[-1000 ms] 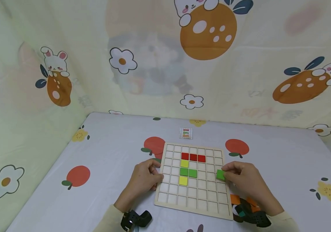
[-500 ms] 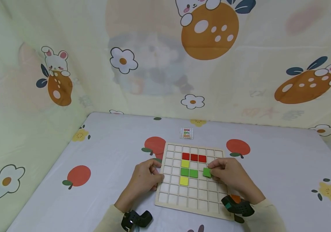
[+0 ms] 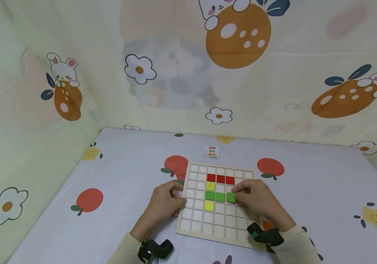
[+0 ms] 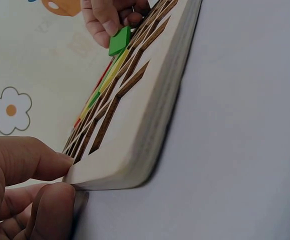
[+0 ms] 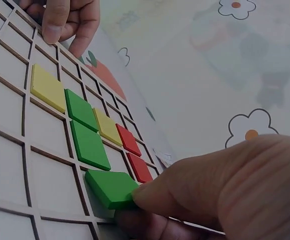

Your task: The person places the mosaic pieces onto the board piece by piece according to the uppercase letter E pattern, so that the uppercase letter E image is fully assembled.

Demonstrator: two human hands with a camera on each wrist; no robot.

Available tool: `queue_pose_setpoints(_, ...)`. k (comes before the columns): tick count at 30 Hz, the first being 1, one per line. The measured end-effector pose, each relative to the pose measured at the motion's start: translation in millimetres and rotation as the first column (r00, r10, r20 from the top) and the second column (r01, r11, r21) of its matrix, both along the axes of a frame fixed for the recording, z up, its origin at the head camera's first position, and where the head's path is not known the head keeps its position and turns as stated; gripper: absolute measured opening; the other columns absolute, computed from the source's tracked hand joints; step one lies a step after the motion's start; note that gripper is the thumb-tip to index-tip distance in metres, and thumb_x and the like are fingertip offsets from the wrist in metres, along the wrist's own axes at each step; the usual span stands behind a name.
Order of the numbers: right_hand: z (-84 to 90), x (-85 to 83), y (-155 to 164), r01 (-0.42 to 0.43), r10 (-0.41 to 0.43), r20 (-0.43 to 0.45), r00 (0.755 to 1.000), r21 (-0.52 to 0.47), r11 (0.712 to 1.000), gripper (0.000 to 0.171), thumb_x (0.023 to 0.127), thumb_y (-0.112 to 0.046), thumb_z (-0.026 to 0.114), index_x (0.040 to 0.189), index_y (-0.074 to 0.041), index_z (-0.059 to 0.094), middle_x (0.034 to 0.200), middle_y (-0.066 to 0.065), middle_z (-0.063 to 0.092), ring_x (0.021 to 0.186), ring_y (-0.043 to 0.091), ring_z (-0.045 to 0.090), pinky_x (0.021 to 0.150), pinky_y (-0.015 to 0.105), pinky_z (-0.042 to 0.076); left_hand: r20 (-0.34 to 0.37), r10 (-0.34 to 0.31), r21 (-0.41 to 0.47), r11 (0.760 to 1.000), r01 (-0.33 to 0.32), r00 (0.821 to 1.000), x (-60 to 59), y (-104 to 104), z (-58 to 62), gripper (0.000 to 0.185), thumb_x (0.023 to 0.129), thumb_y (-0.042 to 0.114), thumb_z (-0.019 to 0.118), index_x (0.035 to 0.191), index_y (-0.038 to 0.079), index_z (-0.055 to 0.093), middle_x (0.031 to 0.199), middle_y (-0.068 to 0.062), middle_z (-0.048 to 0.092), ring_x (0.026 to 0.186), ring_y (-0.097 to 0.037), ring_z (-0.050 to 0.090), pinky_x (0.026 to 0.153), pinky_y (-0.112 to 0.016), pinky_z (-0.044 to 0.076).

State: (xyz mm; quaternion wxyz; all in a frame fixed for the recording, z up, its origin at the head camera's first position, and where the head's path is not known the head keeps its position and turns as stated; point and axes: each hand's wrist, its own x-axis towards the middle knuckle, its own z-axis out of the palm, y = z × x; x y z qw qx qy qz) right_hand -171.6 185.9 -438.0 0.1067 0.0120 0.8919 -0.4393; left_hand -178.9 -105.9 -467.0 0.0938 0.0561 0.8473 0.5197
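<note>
Leftward over the wooden board (image 3: 219, 219) our right hand (image 3: 257, 198) has carried a green tile (image 5: 107, 190), in from the board's right edge. Beneath our fingers spreads the worktop (image 3: 129, 168); on it lies the board, its left edge gripped by our left hand (image 3: 162, 201). Our right fingers pinch the green tile, tilted over the cell just left of them, beside two flat green tiles (image 3: 219, 197); we judge the green row nearly three long, its newest piece not yet seated.

Left sleeve (image 3: 124, 249): was pale cream and reached the wrist.
Right sleeve (image 3: 298, 245): was the same pale cream.
Left wrist device (image 3: 153, 250): was black and curved.
Right wrist device (image 3: 266, 235): was also black, with a teal patch.
</note>
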Motion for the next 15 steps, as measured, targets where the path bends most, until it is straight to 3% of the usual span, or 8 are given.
queue_pose_setpoints(15, 0.0, 0.0, -6.6, 0.009, -0.009, 0.004, 1.000, 0.077, 0.997, 0.010, 0.091, -0.011, 0.074, 0.099, -0.008, 0.078, 0.088, 0.002, 0.070, 0.087, 0.021, 0.058, 0.071, 0.032, 0.050, -0.014, -0.003, -0.010, 1.000, 0.003, 1.000, -0.4, 0.2, -2.0, 0.031, 0.086, 0.005, 0.076, 0.115, 0.001, 0.066, 0.072, -0.003, 0.062, 0.046, -0.012, 0.057, 0.047, -0.025, 0.051)
